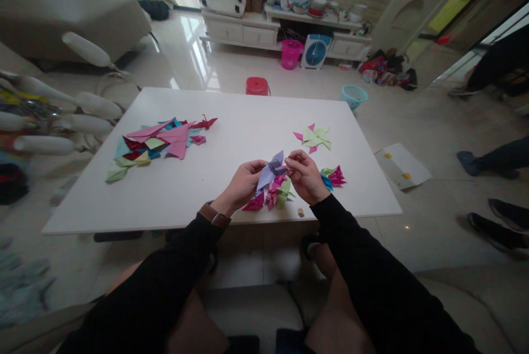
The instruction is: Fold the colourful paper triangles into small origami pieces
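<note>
1. The left hand (242, 183) has its fingers clamped on the pale lavender, pointed folded-paper figure (271, 171), gripping it from the left side.
2. The right hand (306, 175) has its thumb and fingers drawn together in a pinch at the figure's right end; the exact spot of contact is too small to make out.
3. The lavender figure is held up between the two hands, above the near edge of the white rectangular desk (231, 117). The step in hand looks like shaping or adjusting one folded piece, the left hand steadying while the right works the tip.
4. The next move, as I judge it, calls for a steady left hold and a light right pinch, since thin paper would crease or tear under a hard pull.
5. Just below the hands lies a loose heap of magenta, pink and light-green folded paper (271, 198), close enough for a lowered wrist to nudge.
6. Beside the right hand rests a small cluster of magenta, blue and green folded paper (337, 176); beyond it sits a light-green and pink paper turtle-like figure (316, 137).
7. Well apart, on the desk's left part, spreads a larger pile of pink, red, blue and green folded paper (176, 136).
</note>
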A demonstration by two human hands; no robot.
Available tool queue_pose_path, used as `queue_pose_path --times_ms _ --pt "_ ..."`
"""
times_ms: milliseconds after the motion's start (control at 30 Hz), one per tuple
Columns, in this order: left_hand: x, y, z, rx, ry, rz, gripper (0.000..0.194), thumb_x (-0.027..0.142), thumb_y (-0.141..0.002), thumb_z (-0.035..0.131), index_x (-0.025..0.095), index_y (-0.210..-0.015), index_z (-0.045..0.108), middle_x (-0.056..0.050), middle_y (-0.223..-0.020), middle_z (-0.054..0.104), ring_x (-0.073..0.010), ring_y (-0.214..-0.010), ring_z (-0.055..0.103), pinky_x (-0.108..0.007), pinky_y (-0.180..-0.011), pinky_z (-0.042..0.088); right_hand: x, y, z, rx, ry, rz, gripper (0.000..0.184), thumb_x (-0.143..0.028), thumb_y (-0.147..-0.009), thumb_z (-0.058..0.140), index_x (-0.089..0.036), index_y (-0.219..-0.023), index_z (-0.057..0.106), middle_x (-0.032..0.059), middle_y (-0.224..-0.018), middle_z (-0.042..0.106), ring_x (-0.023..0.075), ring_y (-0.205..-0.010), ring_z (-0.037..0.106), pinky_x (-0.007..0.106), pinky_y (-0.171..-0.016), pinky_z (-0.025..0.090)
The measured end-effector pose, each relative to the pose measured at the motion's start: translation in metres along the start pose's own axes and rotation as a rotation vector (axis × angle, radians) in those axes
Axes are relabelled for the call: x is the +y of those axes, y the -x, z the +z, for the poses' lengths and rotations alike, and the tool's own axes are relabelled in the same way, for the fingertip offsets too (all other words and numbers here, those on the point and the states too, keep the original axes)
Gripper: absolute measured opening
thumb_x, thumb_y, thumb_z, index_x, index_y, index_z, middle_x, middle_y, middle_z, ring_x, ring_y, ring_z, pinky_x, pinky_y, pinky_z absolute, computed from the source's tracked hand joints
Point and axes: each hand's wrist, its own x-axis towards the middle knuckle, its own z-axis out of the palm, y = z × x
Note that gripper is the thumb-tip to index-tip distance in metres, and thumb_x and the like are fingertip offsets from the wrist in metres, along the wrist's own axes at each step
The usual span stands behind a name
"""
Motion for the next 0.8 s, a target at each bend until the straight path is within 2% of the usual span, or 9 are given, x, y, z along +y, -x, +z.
queue_pose_path --times_ms 67,200,300,467,600,700,800 --pt "0.000 0.000 0.001 0.005 -0.001 0.006 0.033 0.026 -0.058 0.094 0.012 -0.081 0.074 -0.004 -0.075 0.074 -0.0122 -0.064 0.065 -0.023 -0.063 0.051 0.000 0.000 0.001 -0.004 0.033 -0.037 0.021 -0.024 -0.063 0.083 -0.023 -0.077 0.067 -0.0065 -0.067 0.055 0.0078 -0.057 0.043 0.023 -0.053 0.034" --pt "0.001 0.001 0.002 0.017 -0.005 0.015 0.036 0.027 -0.056 0.095 0.012 -0.081 0.073 -0.003 -0.073 0.073 -0.0126 -0.062 0.064 -0.024 -0.061 0.050 0.003 0.002 0.002 -0.064 0.151 0.012 0.009 -0.027 -0.067 0.074 -0.021 -0.074 0.073 -0.0023 -0.066 0.061 0.0109 -0.060 0.046 0.026 -0.056 0.035" --pt "0.002 0.001 0.003 0.037 -0.014 0.017 0.036 0.029 -0.057 0.095 0.012 -0.081 0.073 -0.003 -0.073 0.073 -0.0127 -0.062 0.064 -0.024 -0.060 0.050 0.003 0.002 0.001 -0.087 0.189 0.011 0.010 -0.026 -0.067 0.069 -0.021 -0.074 0.074 -0.0014 -0.066 0.061 0.0116 -0.061 0.047 0.027 -0.057 0.036" --pt "0.000 -0.002 0.002 0.104 0.000 0.053 0.036 0.033 -0.058 0.094 0.013 -0.081 0.073 -0.002 -0.074 0.073 -0.0099 -0.061 0.061 -0.021 -0.057 0.046 0.000 0.003 -0.003 -0.086 0.157 -0.101 0.021 -0.018 -0.063 0.063 -0.023 -0.081 0.073 -0.0024 -0.071 0.055 0.0129 -0.066 0.047 0.027 -0.059 0.038" --pt "-0.002 -0.003 0.002 0.131 0.003 0.118 0.037 0.033 -0.059 0.094 0.013 -0.083 0.074 -0.002 -0.079 0.074 -0.0106 -0.069 0.064 -0.022 -0.067 0.050 0.000 0.006 -0.001 -0.133 0.240 -0.151 0.024 -0.026 -0.069 0.071 -0.025 -0.091 0.064 -0.0020 -0.083 0.055 0.0139 -0.072 0.050 0.028 -0.064 0.042" --pt "-0.001 -0.003 0.003 0.134 0.004 0.141 0.037 0.032 -0.060 0.094 0.014 -0.084 0.074 -0.003 -0.082 0.074 -0.0106 -0.070 0.064 -0.023 -0.069 0.051 0.002 0.010 0.000 -0.093 0.393 -0.335 0.034 -0.024 -0.068 0.076 -0.026 -0.094 0.054 -0.0027 -0.087 0.053 0.0133 -0.071 0.049 0.028 -0.065 0.044" --pt "-0.002 -0.003 0.004 0.175 0.006 0.172 0.034 0.031 -0.060 0.093 0.014 -0.082 0.074 -0.002 -0.080 0.074 -0.0105 -0.069 0.063 -0.024 -0.070 0.051 0.003 0.015 -0.002 -0.067 0.638 -0.576 0.032 -0.020 -0.070 0.075 -0.026 -0.094 0.054 -0.0011 -0.089 0.052 0.0144 -0.071 0.048 0.031 -0.068 0.045"
